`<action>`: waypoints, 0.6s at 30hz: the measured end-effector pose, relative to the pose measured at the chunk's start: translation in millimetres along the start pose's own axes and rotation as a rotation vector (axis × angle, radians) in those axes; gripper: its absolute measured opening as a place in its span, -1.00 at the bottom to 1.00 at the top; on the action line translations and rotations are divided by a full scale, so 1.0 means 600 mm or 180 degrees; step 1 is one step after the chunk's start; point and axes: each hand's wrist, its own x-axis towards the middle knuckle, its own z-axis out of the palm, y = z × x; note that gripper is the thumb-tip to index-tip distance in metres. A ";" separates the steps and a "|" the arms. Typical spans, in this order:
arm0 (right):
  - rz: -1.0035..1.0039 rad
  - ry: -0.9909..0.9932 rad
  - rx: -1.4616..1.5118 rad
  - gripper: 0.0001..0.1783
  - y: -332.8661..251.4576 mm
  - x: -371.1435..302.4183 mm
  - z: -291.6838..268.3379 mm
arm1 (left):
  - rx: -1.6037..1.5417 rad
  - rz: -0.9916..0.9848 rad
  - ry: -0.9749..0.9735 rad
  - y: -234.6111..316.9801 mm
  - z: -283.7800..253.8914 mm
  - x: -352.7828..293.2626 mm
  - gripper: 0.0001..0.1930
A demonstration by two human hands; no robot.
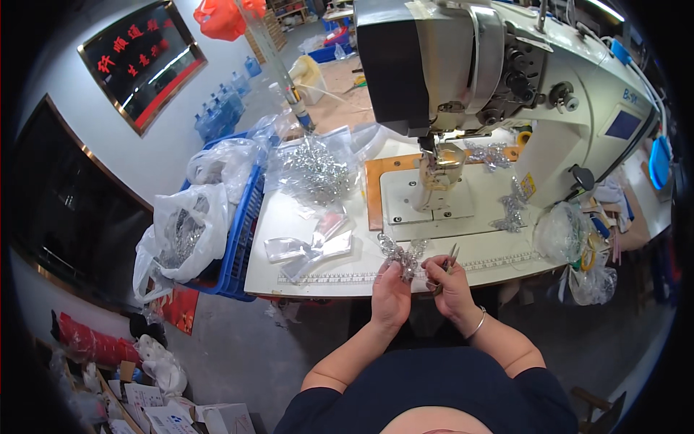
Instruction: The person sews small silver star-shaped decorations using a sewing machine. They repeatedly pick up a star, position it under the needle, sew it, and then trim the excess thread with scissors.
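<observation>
At the table's front edge, my left hand [392, 295] is closed on a silver, glittery butterfly-shaped ornament [405, 259], its wings spread above my fingers. Close beside it, my right hand [451, 293] grips small thread snips [453, 253], blades pointing up and away from me. Its fingertips are near the ornament's right side; whether they touch it I cannot tell. Left of my hands lies a shiny white bow [309, 248] on the tabletop. Beyond my hands stands a white sewing machine [531, 65], its needle area [437, 166] over a metal plate.
A clear bag of silver pieces [316, 168] lies at the table's back left. More silver ornaments [512, 211] rest by the machine's base. On the left, a blue crate [249, 217] holds white plastic bags [189, 233]. A plastic bag [562, 233] sits at the right edge.
</observation>
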 end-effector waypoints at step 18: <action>0.0040 -0.0003 -0.0462 -0.64 -0.019 0.007 0.009 | 0.0199 0.0101 0.0523 -0.014 -0.023 0.001 -0.71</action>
